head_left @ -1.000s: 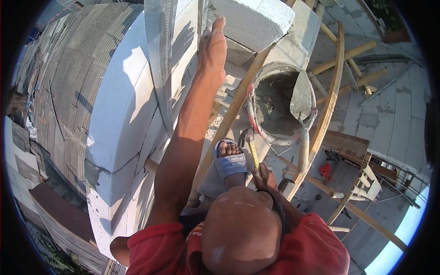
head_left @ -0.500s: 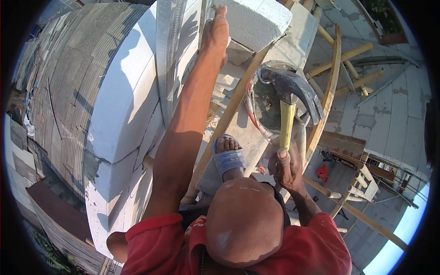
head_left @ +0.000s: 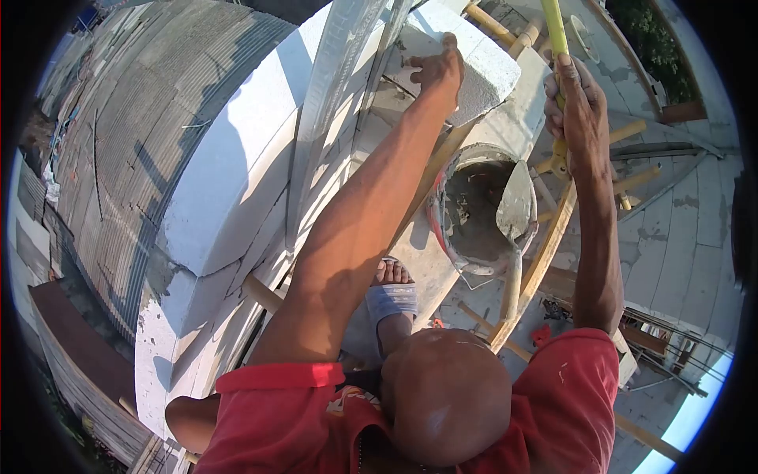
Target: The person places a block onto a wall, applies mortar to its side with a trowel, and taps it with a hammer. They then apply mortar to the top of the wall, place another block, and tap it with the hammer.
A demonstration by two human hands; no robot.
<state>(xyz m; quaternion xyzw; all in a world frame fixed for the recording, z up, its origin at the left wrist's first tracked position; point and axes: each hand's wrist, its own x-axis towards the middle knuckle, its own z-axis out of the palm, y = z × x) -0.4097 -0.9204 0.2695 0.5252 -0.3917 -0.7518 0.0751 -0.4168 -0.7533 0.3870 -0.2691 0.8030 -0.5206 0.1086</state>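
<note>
A: Which structures occupy the greatest area?
B: At left, the corrugated roof point(head_left: 150, 110); beside it, the pale block wall point(head_left: 201, 229), running lengthwise through the view. A long metal strip point(head_left: 328, 103) stands along the wall's inner side.

A: And the next in size?
B: The timber rail point(head_left: 541, 253), which passes to the right of the bucket point(head_left: 437, 217). The bucket holds a grey wet mix point(head_left: 470, 197).

A: Where is the white block point(head_left: 493, 67)?
B: At upper centre, beyond the bucket and just to the right of the metal strip. Its broad face is rough and grainy.

A: Describe the left hand point(head_left: 438, 69).
B: It is extended over the near left part of the white block, fingers parted and nothing enclosed in them. Whether the fingertips bear on the surface cannot be told.

A: And the right hand point(head_left: 578, 110)?
B: Raised at upper right, its fingers are wrapped firmly around the yellow handle point(head_left: 553, 24). The upper end of the handle leaves the view; its lower end emerges beneath the palm, near the top of the timber rail.

A: Which smaller items remain?
B: The trowel point(head_left: 515, 205), its blade above the grey wet mix and its grip projecting past the rim, and the sandal point(head_left: 392, 300), worn on a foot below and left of the bucket.
</note>
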